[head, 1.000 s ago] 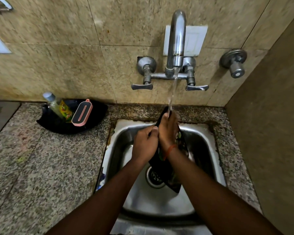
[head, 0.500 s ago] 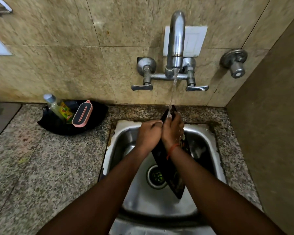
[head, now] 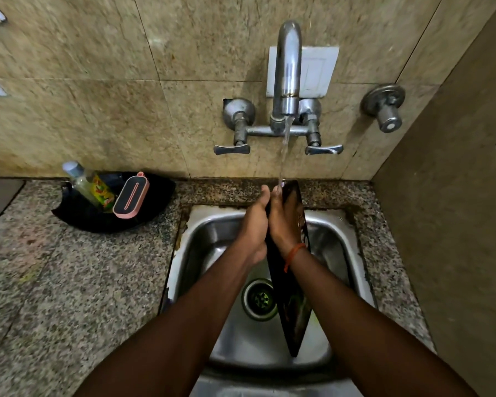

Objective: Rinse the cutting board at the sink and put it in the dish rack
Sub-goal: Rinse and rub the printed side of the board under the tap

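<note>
A dark cutting board stands on edge over the steel sink, its top end under the running stream from the tap. My left hand grips the board's left face near the top. My right hand, with an orange thread at the wrist, presses flat on the right face, fingers up at the water. The board's lower tip hangs near the sink's front. No dish rack is in view.
A black tray on the granite counter at the left holds a soap bottle and a pink-rimmed case. The drain sits left of the board. A side wall closes the right.
Both hands and the board have risen toward the tap; the board's top now meets the stream higher, and the board stands more upright than a second ago.
</note>
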